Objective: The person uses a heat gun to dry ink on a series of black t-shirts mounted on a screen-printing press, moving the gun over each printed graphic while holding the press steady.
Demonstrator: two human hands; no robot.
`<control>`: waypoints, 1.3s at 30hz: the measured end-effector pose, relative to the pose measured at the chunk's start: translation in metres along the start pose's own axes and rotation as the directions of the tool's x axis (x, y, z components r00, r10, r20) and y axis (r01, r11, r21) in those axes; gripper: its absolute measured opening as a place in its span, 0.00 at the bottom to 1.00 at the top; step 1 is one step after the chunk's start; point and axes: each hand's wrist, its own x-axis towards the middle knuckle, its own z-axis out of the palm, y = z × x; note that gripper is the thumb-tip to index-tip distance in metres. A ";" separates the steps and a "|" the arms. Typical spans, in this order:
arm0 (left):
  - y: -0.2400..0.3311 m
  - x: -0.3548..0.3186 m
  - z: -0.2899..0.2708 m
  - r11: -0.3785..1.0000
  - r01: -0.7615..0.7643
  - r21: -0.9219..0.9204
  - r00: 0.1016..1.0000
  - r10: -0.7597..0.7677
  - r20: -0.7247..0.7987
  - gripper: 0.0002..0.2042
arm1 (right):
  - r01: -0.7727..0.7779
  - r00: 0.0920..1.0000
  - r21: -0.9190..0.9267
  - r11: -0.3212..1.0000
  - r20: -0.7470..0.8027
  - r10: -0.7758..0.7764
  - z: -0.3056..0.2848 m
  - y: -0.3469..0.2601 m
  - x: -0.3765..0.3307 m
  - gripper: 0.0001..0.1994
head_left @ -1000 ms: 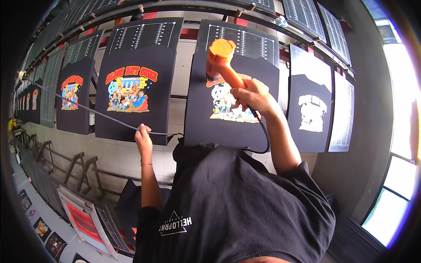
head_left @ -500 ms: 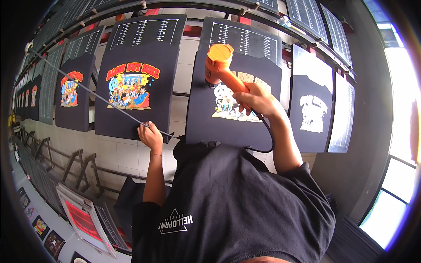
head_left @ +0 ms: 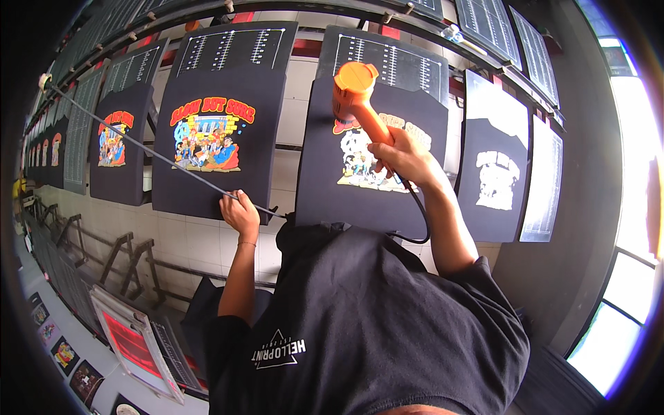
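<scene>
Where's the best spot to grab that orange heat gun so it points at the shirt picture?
Probably the long orange handle of the heat gun, the way the right hand holds it now: fingers wrapped around the lower end, near where the black cord comes out. Come from the cord end, below. That keeps the fat round head free to point at the printed shirt.

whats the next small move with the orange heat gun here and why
Probably sweep the orange heat gun slowly down across the printed design. The right hand holds it by the handle with the nozzle over the design's top edge, so most of the print below looks unpassed. The left hand rests on the neighbouring black shirt by a thin cord, clear of the gun.
</scene>
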 end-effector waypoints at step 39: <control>0.001 0.001 0.003 0.999 -0.003 0.036 1.000 0.004 -0.019 0.15 | -0.042 0.998 0.100 0.994 -0.040 0.046 -0.035 0.004 -0.017 0.16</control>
